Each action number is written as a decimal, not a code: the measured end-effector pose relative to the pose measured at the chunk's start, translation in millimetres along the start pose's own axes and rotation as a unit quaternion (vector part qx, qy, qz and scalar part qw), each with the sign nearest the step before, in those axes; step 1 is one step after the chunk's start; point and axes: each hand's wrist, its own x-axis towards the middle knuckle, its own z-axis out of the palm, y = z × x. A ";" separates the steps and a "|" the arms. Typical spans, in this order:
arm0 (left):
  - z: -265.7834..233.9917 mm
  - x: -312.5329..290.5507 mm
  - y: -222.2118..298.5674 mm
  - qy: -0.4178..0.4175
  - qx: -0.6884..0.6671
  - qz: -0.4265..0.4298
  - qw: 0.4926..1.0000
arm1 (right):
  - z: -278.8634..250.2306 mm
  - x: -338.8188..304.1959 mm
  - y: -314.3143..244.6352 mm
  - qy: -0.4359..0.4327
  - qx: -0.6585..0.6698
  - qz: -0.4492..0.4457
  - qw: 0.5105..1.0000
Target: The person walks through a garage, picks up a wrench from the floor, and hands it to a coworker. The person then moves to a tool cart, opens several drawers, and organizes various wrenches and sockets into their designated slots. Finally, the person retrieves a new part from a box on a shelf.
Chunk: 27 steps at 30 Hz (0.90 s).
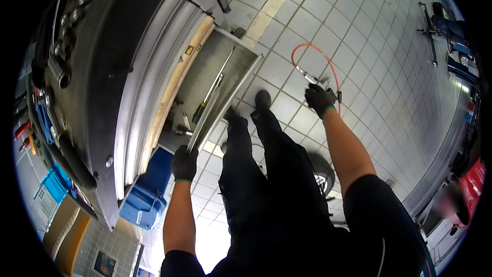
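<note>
"Drawer (228, 101) pulled open, in the head view. Whose hand is on it?"

"The person's left hand (184, 163), in a dark glove. Its fingers are closed around the near end of the drawer's front edge."

"And the right hand (320, 100)?"

"Gloved as well, held out above the tiled floor (359, 36), well apart from the drawer. Its fingers are wrapped round a silver tool (309, 77), which the glove partly covers."

"What kind of tool?"

"Too small to tell. A red hose (308, 45) meets its upper left end, loops round and comes down on the right of the wrist."

"What lies in the drawer?"

"A thin rod (228, 60) toward the far end, and a green-and-black handle (199, 113) with a metal shank, lying roughly along the front edge. Nearer the left hand are some small metal pieces (183, 132), partly in shadow."

"The drawer belongs to that dark desk (100, 118)?"

"Yes, on the left. A yellow strip (177, 77) runs beside the open drawer, and more tools crowd the desk's top."

"Anything lower down?"

"A blue bin (146, 202) stands just beside the desk, left of the left forearm. The person's legs (238, 149) are between the two hands, one shoe (263, 101) pointing up the floor. A wheel (324, 166) shows partly behind the right leg."
</note>
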 end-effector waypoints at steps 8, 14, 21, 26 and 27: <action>57.9 142.8 21.8 -0.070 -0.082 0.066 0.992 | -135.6 -98.2 65.9 0.188 -0.033 0.006 0.982; 83.4 193.0 59.9 -0.190 -0.054 0.086 0.977 | -169.5 -189.6 156.0 0.259 -0.041 0.081 0.961; 52.2 139.6 60.9 -0.292 0.082 0.141 0.943 | -187.4 -322.0 239.0 0.287 -0.126 0.133 0.940; -30.8 78.5 68.3 -0.320 0.146 0.226 0.908 | -208.7 -365.7 262.6 0.256 -0.370 0.026 0.893; -52.0 70.1 76.0 -0.315 0.149 0.243 0.905 | -214.2 -370.5 264.0 0.253 -0.440 -0.015 0.862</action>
